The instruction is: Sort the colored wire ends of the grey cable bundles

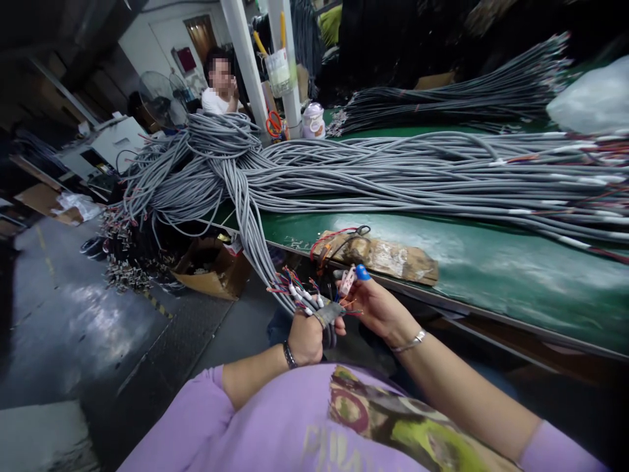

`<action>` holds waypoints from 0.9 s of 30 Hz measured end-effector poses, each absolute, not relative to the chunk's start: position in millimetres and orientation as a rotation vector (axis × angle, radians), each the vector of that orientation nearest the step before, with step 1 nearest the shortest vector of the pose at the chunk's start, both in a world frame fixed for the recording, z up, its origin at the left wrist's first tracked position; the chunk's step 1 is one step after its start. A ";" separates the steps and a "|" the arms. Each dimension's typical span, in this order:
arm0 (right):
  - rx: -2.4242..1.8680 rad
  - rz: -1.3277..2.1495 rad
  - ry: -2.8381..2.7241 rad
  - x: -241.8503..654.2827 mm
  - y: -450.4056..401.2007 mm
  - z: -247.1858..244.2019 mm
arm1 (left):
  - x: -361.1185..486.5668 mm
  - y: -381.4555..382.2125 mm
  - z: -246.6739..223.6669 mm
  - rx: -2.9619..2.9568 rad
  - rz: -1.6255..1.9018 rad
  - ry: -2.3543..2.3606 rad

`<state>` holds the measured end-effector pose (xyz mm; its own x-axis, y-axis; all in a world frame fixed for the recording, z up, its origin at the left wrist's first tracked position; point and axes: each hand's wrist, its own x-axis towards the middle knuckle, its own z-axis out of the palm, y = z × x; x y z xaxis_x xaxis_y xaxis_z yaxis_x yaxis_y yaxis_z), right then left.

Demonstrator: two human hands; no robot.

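Observation:
My left hand [305,335] is closed around the end of a bundle of grey cables [253,226]. A dark grey band [328,313] lies across the bundle at this hand. Thin coloured wires and white sleeves [305,296] fan out at the cable ends. Just to the right, my right hand [378,307] pinches a small whitish piece with reddish marks [348,280]; its exact kind is unclear. A blue cover [362,272] sits on one fingertip of that hand. Loose wire ends pass close to the right fingers.
Long grey cables [393,167] cover much of the green bench [501,262]. A worn wooden block [398,259] with wires lies at its near edge. Black cables [452,82] lie farther back. An open cardboard box [211,272] stands below at left. A person [219,88] sits beyond the post.

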<state>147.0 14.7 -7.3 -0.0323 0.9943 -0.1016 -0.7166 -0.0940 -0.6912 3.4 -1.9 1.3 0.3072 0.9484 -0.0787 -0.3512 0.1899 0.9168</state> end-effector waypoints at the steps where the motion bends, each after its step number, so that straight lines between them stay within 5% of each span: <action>1: -0.668 1.545 -0.546 146.6 14.5 -7.0 | 4.7 -1.4 2.2 0.962 1.057 0.789; 27: -0.611 1.559 -0.591 152.8 16.0 -10.1 | 1.3 -3.8 3.3 0.941 1.094 0.813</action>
<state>152.8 16.0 -10.1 -0.0609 0.9975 -0.0372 -0.7217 -0.0697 -0.6887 1.3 -3.8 3.3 0.2650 0.9608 -0.0815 -0.3554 0.1758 0.9180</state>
